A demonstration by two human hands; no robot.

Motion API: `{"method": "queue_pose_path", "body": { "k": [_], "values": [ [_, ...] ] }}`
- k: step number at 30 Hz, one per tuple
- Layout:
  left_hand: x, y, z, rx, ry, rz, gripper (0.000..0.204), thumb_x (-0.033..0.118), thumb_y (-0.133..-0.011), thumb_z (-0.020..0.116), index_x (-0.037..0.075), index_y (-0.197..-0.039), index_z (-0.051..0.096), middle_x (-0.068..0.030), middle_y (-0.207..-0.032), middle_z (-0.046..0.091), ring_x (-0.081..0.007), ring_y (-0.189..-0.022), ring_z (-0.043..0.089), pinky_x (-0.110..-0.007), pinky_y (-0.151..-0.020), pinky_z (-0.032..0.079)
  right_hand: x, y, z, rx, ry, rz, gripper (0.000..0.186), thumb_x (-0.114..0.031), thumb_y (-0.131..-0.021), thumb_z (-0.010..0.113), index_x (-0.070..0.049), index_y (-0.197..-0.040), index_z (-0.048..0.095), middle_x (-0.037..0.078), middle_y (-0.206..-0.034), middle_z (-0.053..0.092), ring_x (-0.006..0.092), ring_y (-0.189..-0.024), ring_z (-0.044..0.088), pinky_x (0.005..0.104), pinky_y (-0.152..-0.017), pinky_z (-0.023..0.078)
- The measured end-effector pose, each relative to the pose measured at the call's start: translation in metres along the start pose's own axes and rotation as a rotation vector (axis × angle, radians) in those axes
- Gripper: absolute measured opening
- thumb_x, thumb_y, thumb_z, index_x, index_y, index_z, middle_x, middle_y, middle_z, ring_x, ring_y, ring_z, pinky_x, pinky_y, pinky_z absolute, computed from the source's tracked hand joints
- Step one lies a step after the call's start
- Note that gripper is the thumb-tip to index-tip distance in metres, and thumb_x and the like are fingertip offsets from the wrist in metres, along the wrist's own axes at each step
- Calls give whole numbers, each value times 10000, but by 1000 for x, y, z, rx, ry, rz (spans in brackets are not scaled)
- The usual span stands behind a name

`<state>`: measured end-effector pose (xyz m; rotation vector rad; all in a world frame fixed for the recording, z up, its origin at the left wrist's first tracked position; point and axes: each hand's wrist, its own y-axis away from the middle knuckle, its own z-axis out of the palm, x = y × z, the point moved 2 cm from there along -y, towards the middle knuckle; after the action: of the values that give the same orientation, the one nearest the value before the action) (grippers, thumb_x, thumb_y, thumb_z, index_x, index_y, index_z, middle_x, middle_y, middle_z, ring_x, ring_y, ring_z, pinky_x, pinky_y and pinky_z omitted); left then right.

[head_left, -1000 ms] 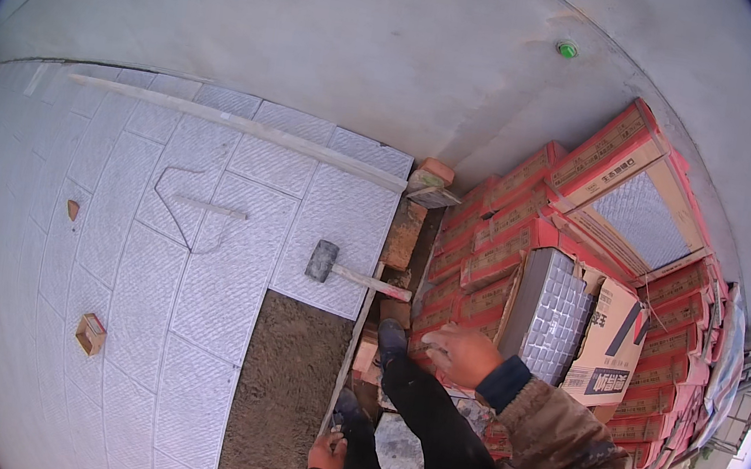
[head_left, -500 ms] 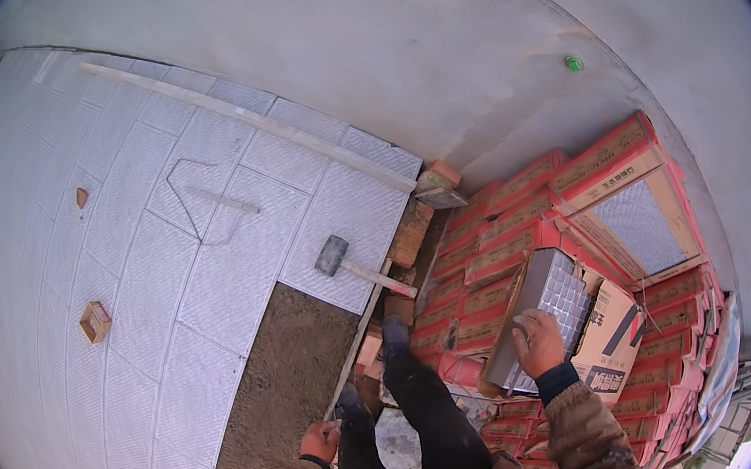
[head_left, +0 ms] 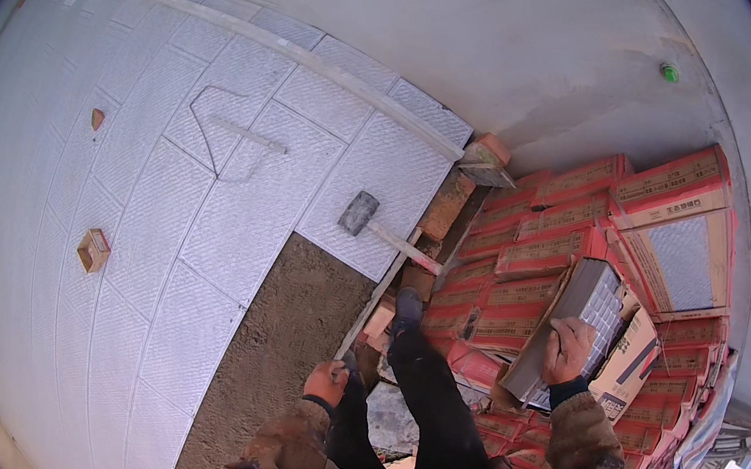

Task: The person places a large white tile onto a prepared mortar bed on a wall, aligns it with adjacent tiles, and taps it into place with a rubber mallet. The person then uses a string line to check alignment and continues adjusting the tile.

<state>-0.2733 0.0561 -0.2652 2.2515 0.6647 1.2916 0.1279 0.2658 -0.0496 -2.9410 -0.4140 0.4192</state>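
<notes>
My right hand (head_left: 568, 348) is closed at the top edge of a grey tile (head_left: 582, 295) with a raised grid pattern. That tile stands with others, tilted, in a torn-open cardboard box (head_left: 627, 358) on a stack of red boxes. My left hand (head_left: 326, 383) is curled closed beside my leg, above the bare mortar bed (head_left: 276, 326); whatever may be inside its fingers is hidden. A rubber mallet (head_left: 359, 212) with a pale, red-ended handle lies on the laid tiles (head_left: 237, 207), ahead of the mortar.
Red tile boxes (head_left: 520, 287) are piled on the right against the wall (head_left: 513, 53). A long straight bar (head_left: 304, 56) crosses the far tiles. Bricks (head_left: 446, 205) line the floor edge. A small open box (head_left: 94, 250) and a brick chip (head_left: 97, 118) lie on the left.
The view has turned, shifting the whole scene. My left hand has come up and forward a little beside my leg. My right hand stays at the tile edge.
</notes>
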Motion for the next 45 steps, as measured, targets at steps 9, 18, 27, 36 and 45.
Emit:
{"method": "queue_pose_path", "body": {
  "k": [9, 18, 27, 36, 45],
  "values": [
    [-17, -102, 63, 54, 211, -213, 449, 274, -862, 697, -51, -1170, 658, -225, -1034, 720, -319, -961, 711, -393, -831, 551, 5, 1, 5, -46, -40, 4, 146, -86, -866, 582, -29, -975, 660, 126, -957, 579, 305, -912, 513, 418, -836, 407],
    [-34, -207, 117, 128, 36, -303, 554, 305, -813, 758, -30, -1234, 626, -234, -997, 711, -412, -953, 678, -496, -836, 531, 19, 9, 11, -101, -37, 5, 176, -144, -906, 549, -7, -986, 627, 139, -942, 552, 302, -896, 502, 417, -808, 412],
    [-55, -263, 155, 152, 29, -381, 689, 313, -774, 786, -67, -1302, 559, -237, -1067, 698, -396, -1020, 658, -479, -880, 521, 23, 14, 8, -186, 25, 62, 172, -218, -938, 517, -69, -978, 594, 111, -922, 493, 265, -873, 461, 429, -786, 371],
    [-86, -294, 176, 218, 555, -424, 593, 159, -784, 773, -146, -1236, 541, -132, -874, 721, -196, -784, 663, -358, -741, 529, 25, 13, 4, -179, 13, 113, 127, -220, -888, 570, -111, -910, 631, 84, -881, 526, 255, -831, 465, 411, -754, 374],
    [-94, -306, 179, 182, 839, -552, 302, 116, -870, 698, -47, -1108, 606, -60, -788, 646, -174, -625, 575, -349, -517, 481, 30, 14, 3, -160, -33, 114, 113, -190, -819, 618, -123, -897, 665, 78, -903, 543, 257, -805, 475, 403, -739, 383]
  ]
}}
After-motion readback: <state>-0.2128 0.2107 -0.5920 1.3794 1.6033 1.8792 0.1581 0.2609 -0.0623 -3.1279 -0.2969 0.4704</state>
